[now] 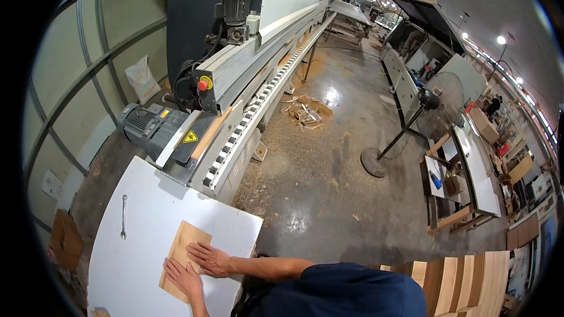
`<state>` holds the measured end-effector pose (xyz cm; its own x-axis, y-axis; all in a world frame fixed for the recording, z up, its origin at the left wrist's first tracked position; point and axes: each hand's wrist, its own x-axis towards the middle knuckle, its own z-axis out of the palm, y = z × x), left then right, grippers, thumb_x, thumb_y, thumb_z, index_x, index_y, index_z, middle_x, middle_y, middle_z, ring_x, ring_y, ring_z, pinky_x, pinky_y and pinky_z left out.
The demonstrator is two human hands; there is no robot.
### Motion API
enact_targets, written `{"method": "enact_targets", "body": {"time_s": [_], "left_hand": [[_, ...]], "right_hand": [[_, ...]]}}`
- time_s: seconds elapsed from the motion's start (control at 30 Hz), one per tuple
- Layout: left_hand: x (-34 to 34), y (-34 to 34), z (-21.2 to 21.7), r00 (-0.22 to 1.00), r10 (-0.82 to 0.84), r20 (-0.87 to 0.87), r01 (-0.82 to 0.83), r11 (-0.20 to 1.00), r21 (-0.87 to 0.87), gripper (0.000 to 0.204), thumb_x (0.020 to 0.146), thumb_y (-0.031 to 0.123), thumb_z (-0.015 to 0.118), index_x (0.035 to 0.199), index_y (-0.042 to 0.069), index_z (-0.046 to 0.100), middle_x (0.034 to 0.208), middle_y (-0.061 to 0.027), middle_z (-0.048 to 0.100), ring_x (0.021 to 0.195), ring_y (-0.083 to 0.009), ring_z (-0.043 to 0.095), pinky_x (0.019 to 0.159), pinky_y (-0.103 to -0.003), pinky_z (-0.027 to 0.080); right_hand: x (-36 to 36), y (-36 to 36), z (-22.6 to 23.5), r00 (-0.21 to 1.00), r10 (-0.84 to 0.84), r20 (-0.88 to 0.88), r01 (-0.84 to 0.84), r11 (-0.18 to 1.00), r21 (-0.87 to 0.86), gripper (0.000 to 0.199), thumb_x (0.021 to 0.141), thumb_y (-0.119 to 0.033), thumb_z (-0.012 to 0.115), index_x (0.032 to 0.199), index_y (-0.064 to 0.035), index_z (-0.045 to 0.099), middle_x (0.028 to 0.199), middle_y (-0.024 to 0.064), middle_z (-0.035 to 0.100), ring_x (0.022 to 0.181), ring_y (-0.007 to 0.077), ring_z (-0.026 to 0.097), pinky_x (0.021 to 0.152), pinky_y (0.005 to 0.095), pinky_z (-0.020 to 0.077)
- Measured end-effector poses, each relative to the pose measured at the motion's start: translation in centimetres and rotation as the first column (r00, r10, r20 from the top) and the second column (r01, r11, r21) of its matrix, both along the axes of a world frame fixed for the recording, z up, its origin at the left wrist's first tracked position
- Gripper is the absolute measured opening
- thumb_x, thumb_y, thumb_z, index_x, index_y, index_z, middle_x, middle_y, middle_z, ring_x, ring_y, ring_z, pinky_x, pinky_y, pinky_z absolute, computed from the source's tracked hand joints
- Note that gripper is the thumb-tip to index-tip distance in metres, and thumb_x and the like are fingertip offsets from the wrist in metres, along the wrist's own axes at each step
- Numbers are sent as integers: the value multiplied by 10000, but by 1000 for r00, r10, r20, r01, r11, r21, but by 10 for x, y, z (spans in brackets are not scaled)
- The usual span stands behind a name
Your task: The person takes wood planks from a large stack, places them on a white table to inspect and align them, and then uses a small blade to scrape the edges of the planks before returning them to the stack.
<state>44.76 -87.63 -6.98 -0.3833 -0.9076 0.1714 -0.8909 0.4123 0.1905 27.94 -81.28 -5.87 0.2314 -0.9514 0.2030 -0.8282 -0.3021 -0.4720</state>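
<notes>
A flat, light wooden board (191, 234) lies on the white tabletop (138, 199), at a slant. My left hand (184, 279) rests flat on its near part, fingers stretched out. Just beyond and to the right, my right hand (211, 259) also lies flat on the board, its fingers pointing left. Both hands are open and grip nothing. They cover part of the board's right side. To the left on the same tabletop is a metal wrench (124, 217), apart from both hands.
Past the table's far edge stands a long machine with a roller track (254, 111), a motor (154, 126) and a red stop button (203, 85). Stacked wooden panels (464, 279) sit at the lower right. A standing fan (432, 100) and sawdust with scraps (306, 111) occupy the floor.
</notes>
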Motion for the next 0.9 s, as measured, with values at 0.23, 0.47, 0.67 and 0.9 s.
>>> {"method": "enact_targets", "body": {"time_s": [0.23, 0.47, 0.67, 0.9], "left_hand": [[13, -2, 11, 960, 153, 233, -164, 986, 27, 659, 965, 412, 404, 1420, -43, 264, 1503, -201, 230, 1389, -351, 207, 1135, -442, 148], [92, -25, -46, 930, 319, 182, -253, 916, -312, 752, 919, 581, 390, 1359, -29, 398, 1350, -233, 445, 1235, -416, 429, 955, -591, 371], [88, -37, -39, 786, 526, 323, -139, 660, -738, 675, 936, 549, 390, 1307, -11, 456, 1216, -237, 537, 1052, -416, 555, 819, -538, 472], [-78, -85, 59, 664, 351, -660, 113, 826, 552, 677, 959, 424, 474, 1430, -16, 269, 1484, -193, 267, 1348, -291, 317, 1091, -358, 283]], "right_hand": [[-73, 3, 15, 980, -174, -99, 183, 978, 97, 777, 925, -446, 403, 1424, 93, 152, 1510, 247, 141, 1424, 335, 102, 1161, 460, 59], [-73, -7, 5, 987, -124, -100, 132, 989, 70, 759, 936, -429, 377, 1424, 97, 131, 1506, 247, 157, 1422, 342, 108, 1158, 481, 64], [-70, -4, 0, 988, -148, -54, 150, 988, 36, 750, 937, -409, 391, 1426, 97, 130, 1507, 240, 164, 1423, 340, 109, 1155, 484, 69], [-76, -3, 6, 987, -160, 21, 159, 986, 49, 766, 897, -413, 452, 1416, 87, 192, 1494, 231, 214, 1414, 341, 147, 1153, 481, 84]]}}
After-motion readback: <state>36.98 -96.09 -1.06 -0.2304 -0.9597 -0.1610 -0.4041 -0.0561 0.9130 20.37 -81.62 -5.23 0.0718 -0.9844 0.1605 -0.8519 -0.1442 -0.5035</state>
